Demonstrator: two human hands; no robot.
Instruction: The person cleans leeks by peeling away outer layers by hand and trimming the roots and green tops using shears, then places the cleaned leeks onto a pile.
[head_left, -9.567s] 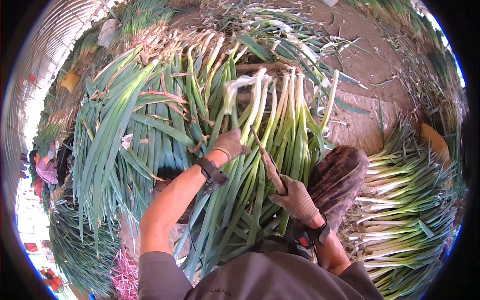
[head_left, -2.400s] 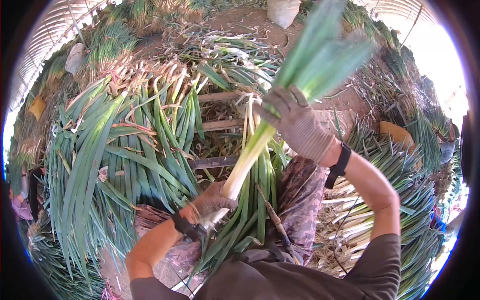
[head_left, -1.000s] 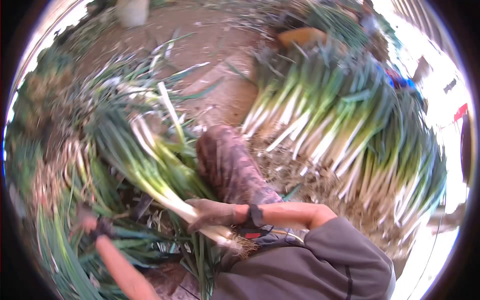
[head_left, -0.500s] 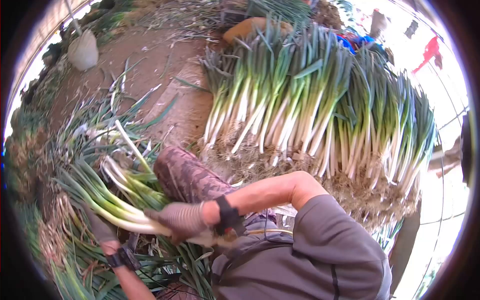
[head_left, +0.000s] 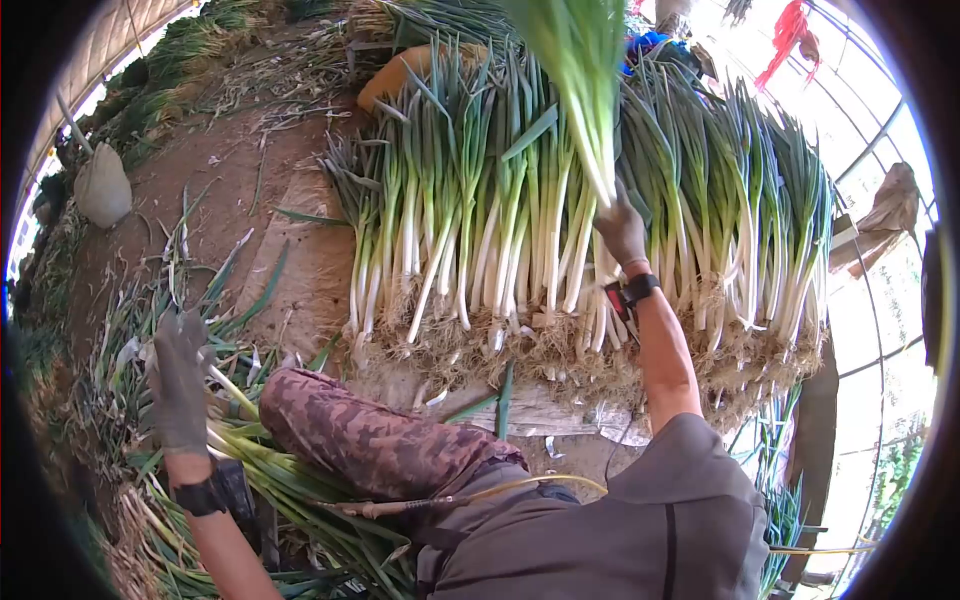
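Note:
My right hand (head_left: 622, 235), in a glove, is closed round the white lower stems of a bunch of green onions (head_left: 590, 100). The bunch's green tops point upward and are blurred. Behind and below it stands a long row of upright green onions (head_left: 480, 220) with brown roots toward me. On the left, my gloved left hand (head_left: 180, 385) is raised with fingers stretched and nothing visible in it. Close by that hand lies a loose pile of green onions (head_left: 290, 470), beside my camouflage-clad leg.
A thin wand with a yellow hose (head_left: 400, 507) lies across my lap. Leaf scraps (head_left: 200, 270) litter the brown ground at left, near a pale hanging bag (head_left: 103, 187). A tan sack (head_left: 420, 72) lies behind the row. Frame bars (head_left: 870, 140) stand at right.
My right hand has swung from the left pile up to the row, carrying the green onions. My left hand has come off them and risen, its fingers spreading. The view has shifted slightly.

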